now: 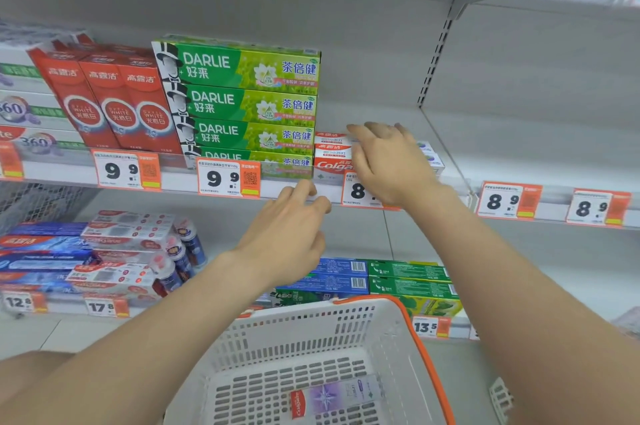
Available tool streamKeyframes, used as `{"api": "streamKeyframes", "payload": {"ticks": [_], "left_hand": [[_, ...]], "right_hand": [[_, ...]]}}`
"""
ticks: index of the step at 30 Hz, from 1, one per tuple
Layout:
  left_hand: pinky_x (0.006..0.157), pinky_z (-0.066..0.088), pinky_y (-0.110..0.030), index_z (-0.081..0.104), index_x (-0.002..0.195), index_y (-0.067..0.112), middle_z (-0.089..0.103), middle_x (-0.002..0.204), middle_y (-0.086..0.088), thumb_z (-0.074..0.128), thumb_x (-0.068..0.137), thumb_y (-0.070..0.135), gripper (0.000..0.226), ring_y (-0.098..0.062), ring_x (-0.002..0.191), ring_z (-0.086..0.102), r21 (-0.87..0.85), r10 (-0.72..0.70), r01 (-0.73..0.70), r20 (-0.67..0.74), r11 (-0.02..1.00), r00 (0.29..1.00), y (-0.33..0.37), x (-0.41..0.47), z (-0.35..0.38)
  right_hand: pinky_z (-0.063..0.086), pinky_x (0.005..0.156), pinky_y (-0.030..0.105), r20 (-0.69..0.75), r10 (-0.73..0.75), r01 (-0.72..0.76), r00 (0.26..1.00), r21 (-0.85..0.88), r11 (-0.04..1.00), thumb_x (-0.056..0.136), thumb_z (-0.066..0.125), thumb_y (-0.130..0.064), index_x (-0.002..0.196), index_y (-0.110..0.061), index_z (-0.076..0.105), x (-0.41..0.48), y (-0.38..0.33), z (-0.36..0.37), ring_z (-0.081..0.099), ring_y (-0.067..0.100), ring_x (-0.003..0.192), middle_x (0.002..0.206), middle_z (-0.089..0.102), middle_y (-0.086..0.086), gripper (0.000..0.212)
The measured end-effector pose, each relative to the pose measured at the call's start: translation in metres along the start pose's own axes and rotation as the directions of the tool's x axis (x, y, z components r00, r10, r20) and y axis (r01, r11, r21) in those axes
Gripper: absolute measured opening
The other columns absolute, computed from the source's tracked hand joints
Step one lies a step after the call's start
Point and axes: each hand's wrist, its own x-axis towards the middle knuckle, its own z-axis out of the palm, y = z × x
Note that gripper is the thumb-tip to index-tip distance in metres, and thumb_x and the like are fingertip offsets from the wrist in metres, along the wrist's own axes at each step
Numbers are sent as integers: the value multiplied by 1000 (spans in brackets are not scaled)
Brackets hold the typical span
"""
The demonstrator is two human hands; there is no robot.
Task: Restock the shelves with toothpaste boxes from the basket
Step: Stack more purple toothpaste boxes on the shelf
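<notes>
Lining the far left of the middle shelf, white "360" boxes sit beside three upright red toothpaste boxes, with blue and white packs crowding the shelf below. Next to the red boxes, four green Darlie boxes lie stacked flat, long sides facing out, above a 9.9 price tag. The person's left hand reaches up under that stack, fingers loose and holding nothing, its fingertips at the shelf's front rail. Below the arms, a white basket with an orange rim sits in the foreground; one Colgate toothpaste box lies flat on its slotted bottom. Just right of the Darlie stack, a low pile of red-and-white Colgate boxes rests at the shelf front. The right hand lies over that pile, palm down, fingers stretched straight across the boxes' tops rather than curled round them. On the lower shelf, blue and green boxes are stacked behind the basket. Farther right, the middle shelf is bare, with two 8.9 price tags on its rail.
</notes>
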Motion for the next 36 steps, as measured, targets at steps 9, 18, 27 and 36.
{"api": "streamKeyframes", "payload": {"ticks": [9,18,27,36], "left_hand": [[80,54,-40,59,118,29,70,113,-2,53,98,34,21,-32,108,65,-84,28,-5,272,996,962,23,-47,18],[84,56,-41,61,123,21,66,120,-7,46,105,40,30,-32,106,66,24,111,-177,697,984,708,44,-81,99],[87,55,-38,60,133,22,64,128,-4,45,105,40,36,-29,113,65,107,113,-335,810,936,575,68,-98,136],[77,57,-37,64,112,12,64,101,-3,55,99,38,30,-25,87,64,77,80,-287,864,955,497,85,-129,211]], "right_hand": [[48,73,41,182,-76,32,980,233,972,82,42,-27,100,-16,71,-158,-71,-6,63,35,89,92,65,8,36],[35,74,36,783,-53,24,620,49,999,100,47,-20,119,-16,59,-229,-51,35,63,35,108,119,62,11,23],[52,83,39,908,-13,95,418,-29,995,101,51,-16,125,-18,60,-256,-80,44,58,25,94,118,61,3,26],[51,78,36,894,-73,74,441,46,996,105,50,-24,133,-12,57,-248,-90,37,61,29,106,123,60,5,32]]}}
